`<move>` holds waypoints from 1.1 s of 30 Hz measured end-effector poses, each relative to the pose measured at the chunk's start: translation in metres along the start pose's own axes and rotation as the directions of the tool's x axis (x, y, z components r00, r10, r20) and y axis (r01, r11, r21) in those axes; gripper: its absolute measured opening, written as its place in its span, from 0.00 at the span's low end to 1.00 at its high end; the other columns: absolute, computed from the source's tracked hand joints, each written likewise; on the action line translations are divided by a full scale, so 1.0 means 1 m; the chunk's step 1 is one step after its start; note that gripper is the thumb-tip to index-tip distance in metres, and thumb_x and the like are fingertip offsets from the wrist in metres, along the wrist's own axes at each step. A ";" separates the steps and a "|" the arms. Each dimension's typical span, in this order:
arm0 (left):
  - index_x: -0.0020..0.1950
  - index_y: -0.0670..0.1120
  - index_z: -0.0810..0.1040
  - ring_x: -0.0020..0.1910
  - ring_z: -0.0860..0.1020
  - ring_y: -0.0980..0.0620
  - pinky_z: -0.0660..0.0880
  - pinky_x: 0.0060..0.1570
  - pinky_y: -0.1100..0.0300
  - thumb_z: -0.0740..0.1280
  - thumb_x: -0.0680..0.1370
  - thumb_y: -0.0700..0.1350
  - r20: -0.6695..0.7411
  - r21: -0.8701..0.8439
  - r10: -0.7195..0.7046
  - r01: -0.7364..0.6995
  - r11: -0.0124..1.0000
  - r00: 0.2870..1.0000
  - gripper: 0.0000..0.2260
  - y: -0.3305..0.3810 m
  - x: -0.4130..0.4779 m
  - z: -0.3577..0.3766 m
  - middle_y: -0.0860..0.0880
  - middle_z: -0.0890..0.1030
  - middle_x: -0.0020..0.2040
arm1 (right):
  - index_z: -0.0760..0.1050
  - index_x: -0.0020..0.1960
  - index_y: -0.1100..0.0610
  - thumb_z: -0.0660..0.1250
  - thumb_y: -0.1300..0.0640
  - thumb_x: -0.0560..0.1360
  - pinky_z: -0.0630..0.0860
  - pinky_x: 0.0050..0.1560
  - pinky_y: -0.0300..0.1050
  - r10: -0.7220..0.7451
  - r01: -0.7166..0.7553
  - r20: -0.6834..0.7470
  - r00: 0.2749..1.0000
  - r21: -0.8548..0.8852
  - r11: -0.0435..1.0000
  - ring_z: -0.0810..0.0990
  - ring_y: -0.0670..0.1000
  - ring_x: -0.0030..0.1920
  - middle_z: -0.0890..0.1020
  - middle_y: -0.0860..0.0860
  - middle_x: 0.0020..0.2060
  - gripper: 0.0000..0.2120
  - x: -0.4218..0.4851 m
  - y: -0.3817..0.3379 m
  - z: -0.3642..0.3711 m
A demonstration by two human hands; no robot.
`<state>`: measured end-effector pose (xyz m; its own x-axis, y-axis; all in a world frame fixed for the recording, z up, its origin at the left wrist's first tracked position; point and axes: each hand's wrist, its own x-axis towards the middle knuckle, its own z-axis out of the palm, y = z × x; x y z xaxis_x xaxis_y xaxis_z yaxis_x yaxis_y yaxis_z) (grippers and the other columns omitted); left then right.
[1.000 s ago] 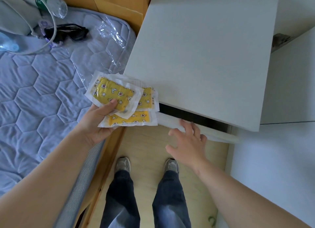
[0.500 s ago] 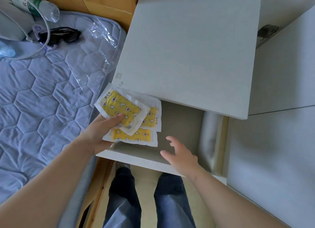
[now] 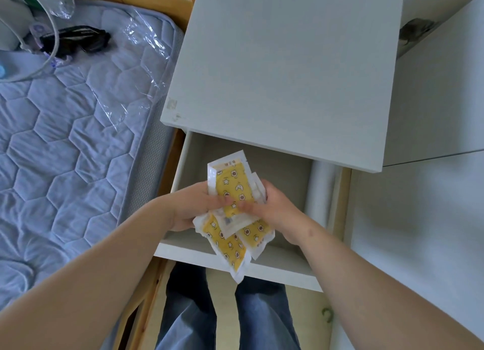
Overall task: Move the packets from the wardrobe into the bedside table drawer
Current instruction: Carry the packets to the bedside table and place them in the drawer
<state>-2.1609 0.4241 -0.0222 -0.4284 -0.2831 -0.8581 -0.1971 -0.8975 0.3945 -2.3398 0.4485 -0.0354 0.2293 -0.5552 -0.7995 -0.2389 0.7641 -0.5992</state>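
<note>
Packets (image 3: 235, 192) of glossy yellow plastic, printed with small stars, moons and bear faces and edged in white crimped seal, are bunched in both hands over the open drawer at lower centre of the frame. None lies on the drawer floor yet. I judge the task well along: the fetching is done and the drawer stands pulled out. What is left is to set the bundle down inside and perhaps push the drawer shut. Whether more remain in the wardrobe cannot be told from here.

Largest is the pale blue quilted mattress (image 3: 65, 153) filling the left side, soft and stitched in hexagons, with a crinkled sheet of clear film (image 3: 141, 61) near its upper right edge. Next is the white bedside table, its tabletop (image 3: 288, 74) flat, matt and square-cornered at upper centre. Below it the white drawer (image 3: 188, 251) is a shallow box with a beige floor, and a white roll (image 3: 320, 192) lies along its right wall.

The left hand (image 3: 193, 205) grips the bundle from the left, thumb across the top packet's face. The right hand (image 3: 277, 208) pinches it from the right, fingers curled behind. The packets are thin, flat and limp, fanned at odd angles, with the lowest corner hanging past the drawer front. Smallest, at upper left, dark plastic sunglasses (image 3: 76, 40) lie on the mattress.
</note>
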 end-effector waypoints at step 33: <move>0.63 0.46 0.71 0.54 0.77 0.45 0.76 0.51 0.54 0.68 0.75 0.50 -0.483 0.715 0.175 0.271 0.645 0.858 0.19 -0.050 0.140 -0.053 0.45 0.76 0.61 | 0.70 0.62 0.56 0.66 0.54 0.76 0.73 0.36 0.39 0.289 -0.291 -0.411 0.864 0.061 0.955 0.77 0.51 0.46 0.80 0.53 0.55 0.16 0.102 0.101 -0.030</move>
<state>-2.1640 0.4112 -0.1795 0.0240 -0.5636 -0.8257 -0.8735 -0.4135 0.2569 -2.3687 0.4599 -0.1787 -0.2588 -0.3938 -0.8820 -0.2376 0.9110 -0.3370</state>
